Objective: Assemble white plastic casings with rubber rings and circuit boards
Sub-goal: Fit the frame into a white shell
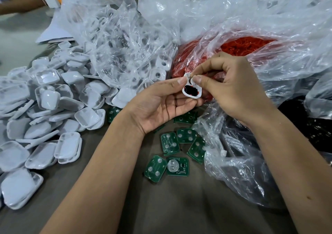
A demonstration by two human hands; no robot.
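White plastic casing sits cupped in the left hand, thumb on its far rim; the right hand pinches at its top edge, apparently seating a red rubber ring. Next, probably a green circuit board from the near worktop.

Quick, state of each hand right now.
Left hand: grip closed on the white casing, thumb on its top edge.
Right hand: grip pinching the same casing at its upper rim.
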